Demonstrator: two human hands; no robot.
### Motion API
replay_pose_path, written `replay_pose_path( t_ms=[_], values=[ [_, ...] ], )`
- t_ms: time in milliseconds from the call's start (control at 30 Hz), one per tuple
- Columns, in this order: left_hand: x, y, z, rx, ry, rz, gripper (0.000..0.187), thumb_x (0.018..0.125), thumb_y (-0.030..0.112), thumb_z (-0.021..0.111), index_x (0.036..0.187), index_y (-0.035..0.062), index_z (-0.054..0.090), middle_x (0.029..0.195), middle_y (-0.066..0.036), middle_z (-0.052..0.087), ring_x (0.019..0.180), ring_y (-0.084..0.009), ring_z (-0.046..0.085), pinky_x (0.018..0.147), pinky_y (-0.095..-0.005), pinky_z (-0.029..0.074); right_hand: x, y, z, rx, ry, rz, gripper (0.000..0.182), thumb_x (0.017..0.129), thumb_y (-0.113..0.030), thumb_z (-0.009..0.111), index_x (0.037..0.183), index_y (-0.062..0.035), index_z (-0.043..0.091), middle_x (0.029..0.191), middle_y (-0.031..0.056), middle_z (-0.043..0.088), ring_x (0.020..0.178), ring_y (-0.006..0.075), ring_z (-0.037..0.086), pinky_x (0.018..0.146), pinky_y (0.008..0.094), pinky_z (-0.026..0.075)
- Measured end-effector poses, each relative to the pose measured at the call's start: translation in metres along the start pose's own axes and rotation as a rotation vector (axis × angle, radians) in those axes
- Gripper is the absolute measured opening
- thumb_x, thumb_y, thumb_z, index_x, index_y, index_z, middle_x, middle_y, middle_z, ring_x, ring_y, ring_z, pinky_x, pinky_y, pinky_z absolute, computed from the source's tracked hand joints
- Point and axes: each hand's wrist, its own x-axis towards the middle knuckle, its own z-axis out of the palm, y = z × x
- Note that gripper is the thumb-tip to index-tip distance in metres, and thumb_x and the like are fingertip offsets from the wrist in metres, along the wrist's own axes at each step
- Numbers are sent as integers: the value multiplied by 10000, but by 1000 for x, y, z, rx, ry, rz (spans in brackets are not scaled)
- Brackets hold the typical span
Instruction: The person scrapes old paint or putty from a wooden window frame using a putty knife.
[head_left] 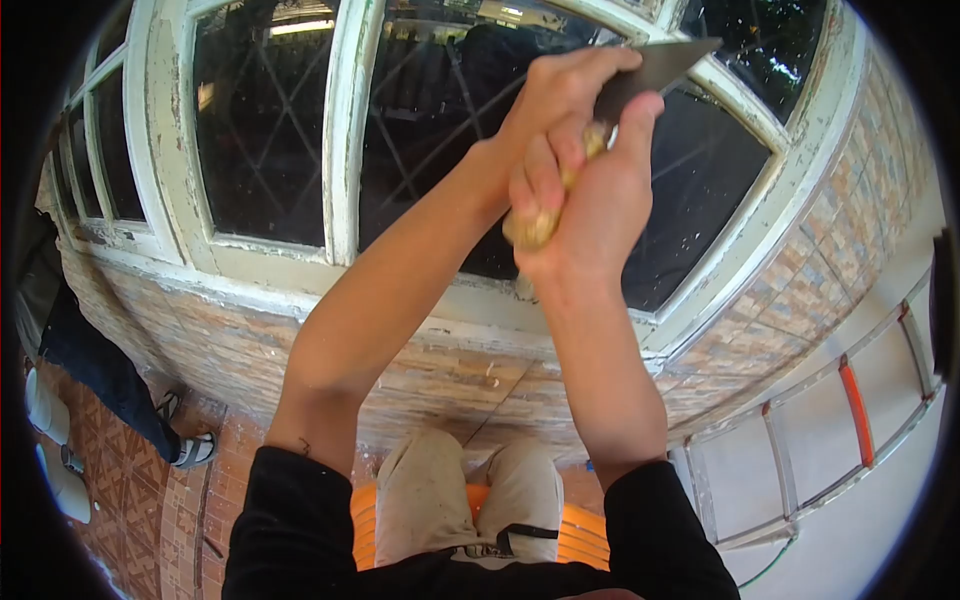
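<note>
A putty knife [660, 72] with a flat grey metal blade and a worn, yellowish handle is raised in front of the window. Wrapped round its handle is my right hand [605, 195], the thumb stretched up along the base of the blade. My left hand [560, 95] grips it from the other side, with fingers at the blade's upper edge; part of this hand is hidden. The blade overlaps a white window bar [735, 95] whose paint is chipped. Dark glass panes [430, 130] lie behind both hands.
Stone-patterned wall cladding [460, 375] runs below the peeling window frame [270, 290]. At right a metal ladder [780, 455] with one red rung stands by a pale wall. An orange seat [580, 535] is under me. Another person's sandalled foot [195, 450] and white buckets [65, 490] are at left.
</note>
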Motion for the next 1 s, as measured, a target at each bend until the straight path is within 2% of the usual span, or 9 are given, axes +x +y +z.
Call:
replay_pose_path(
  t_ms=[100, 167, 433, 500, 567, 667, 833, 900, 1000],
  values=[
    [9, -6, 0, 2, 38, 104, 348, 769, 93, 657, 1092, -24, 600, 992, -206, 655, 882, -355, 658, 764, -341, 534, 4, -5, 5, 26, -61, 12, 383, 1017, -494, 285, 1033, -134, 414, 614, 23, 402, 347, 133, 382, 297, 286, 329],
    [10, -11, -6, -146, -70, -150, 352, 817, 89, 659, 1149, -12, 603, 994, -162, 676, 910, -226, 680, 768, -298, 526, 9, -4, 27, -36, 80, -39, 602, 977, -606, 276, 631, -121, 366, 515, 12, 357, 348, 137, 298, 325, 273, 287],
    [0, -7, -4, 152, 49, 69, 317, 825, 54, 656, 1139, 32, 618, 1049, -97, 664, 921, -242, 652, 795, -291, 517, 14, 5, 27, 73, -28, -108, 324, 1026, -450, 305, 1042, -148, 421, 599, 28, 383, 338, 131, 362, 288, 274, 301],
    [-5, -7, 3, 263, 117, 136, 327, 796, 41, 587, 1119, -7, 588, 1061, -214, 642, 897, -320, 664, 728, -325, 520, 9, 2, 13, 114, -65, -46, 336, 1020, -472, 317, 1020, -149, 413, 600, 25, 394, 334, 132, 360, 291, 274, 302],
    [-16, 12, -7, 27, -197, -198, 457, 720, -19, 691, 1156, 97, 624, 1208, -70, 610, 1090, -258, 604, 874, -312, 505, -17, 2, -24, 115, -137, 134, 494, 975, -610, 270, 1054, -157, 450, 541, -6, 378, 340, 133, 338, 310, 263, 315],
    [-91, 76, -6, 88, -159, -168, 525, 698, -44, 689, 1204, 50, 581, 1271, -144, 565, 1214, -317, 536, 1006, -370, 456, -97, 9, -99, 93, -174, 222, 482, 1011, -476, 331, 1370, -157, 296, 506, 28, 394, 292, 137, 347, 272, 259, 290],
    [-250, 157, -3, 86, -492, -528, 432, 803, 85, 680, 1221, 45, 579, 1265, -176, 552, 1221, -344, 523, 1079, -409, 389, -221, 47, -230, -72, -70, 497, 443, 1004, -370, 431, 1351, -109, 344, 505, 47, 415, 317, 133, 367, 299, 263, 309],
    [-313, 197, -30, 418, -1023, -659, 430, 832, 178, 671, 1238, 73, 576, 1143, -157, 606, 1131, -321, 573, 1013, -412, 432, -264, 54, -271, -94, 42, 648, 419, 1012, -314, 431, 1368, -115, 335, 510, 45, 419, 318, 130, 366, 297, 261, 306],
    [-365, 225, -64, 70, -1063, -1240, 344, 839, 240, 662, 1146, 90, 626, 932, -130, 657, 929, -317, 620, 813, -423, 486, -311, 64, -292, -340, 175, 925, 416, 1008, -263, 430, 1368, -119, 276, 504, 22, 364, 308, 137, 350, 284, 272, 313]
  ],
)
